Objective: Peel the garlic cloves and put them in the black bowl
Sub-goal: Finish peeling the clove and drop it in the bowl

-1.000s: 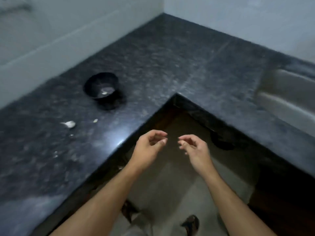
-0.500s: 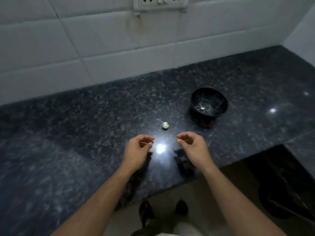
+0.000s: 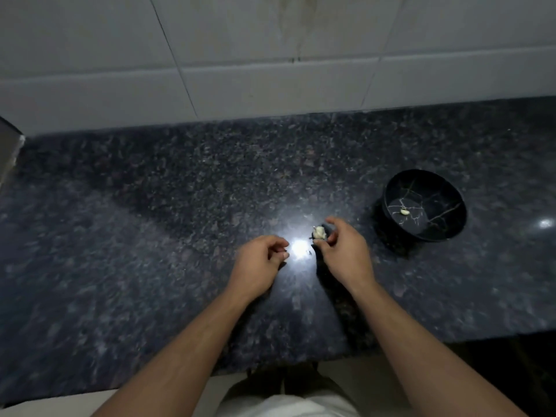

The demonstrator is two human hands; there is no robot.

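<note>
On the dark granite counter stands the black bowl (image 3: 451,233), right of my hands, with one pale peeled clove (image 3: 405,211) lying inside. A whitish unpeeled garlic clove (image 3: 319,233) sits on the counter left of the bowl. My right hand (image 3: 341,251) curls round it, thumb under it and forefinger arched over it. My left hand (image 3: 261,261) hovers just left of a bright light reflection, fingers loosely curled, with nothing visible in them.
A white tiled wall (image 3: 270,70) rises behind the counter. A tiny scrap of peel (image 3: 309,252) lies between my hands. A grey edge of some object (image 3: 9,152) shows at far left. The counter's front edge (image 3: 451,338) runs near my forearms.
The view swung from the counter's corner to face the wall. My right hand reached forward and closed round the clove on the counter. My left hand stayed beside it.
</note>
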